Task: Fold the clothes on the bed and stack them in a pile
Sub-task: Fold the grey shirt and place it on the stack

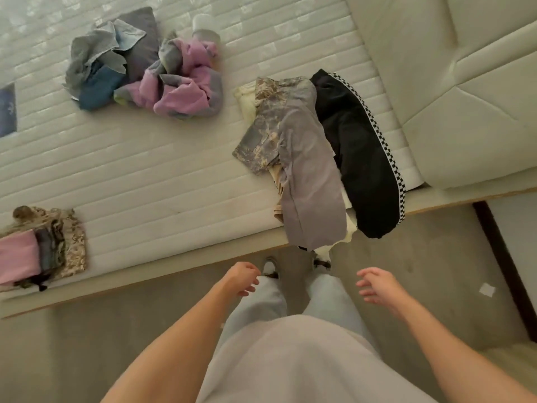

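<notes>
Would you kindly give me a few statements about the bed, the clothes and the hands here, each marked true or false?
1. Both hands hold nothing. True: the left hand and right hand hang free above the floor.
2. The grey trousers overhang the mattress edge. True.
3. The black trousers lie left of the grey ones. False: they lie to their right.
4. The folded pile sits at the mattress's far edge. False: it sits at the near left edge.
5. The crumpled heap is already folded. False: it is unfolded.
</notes>
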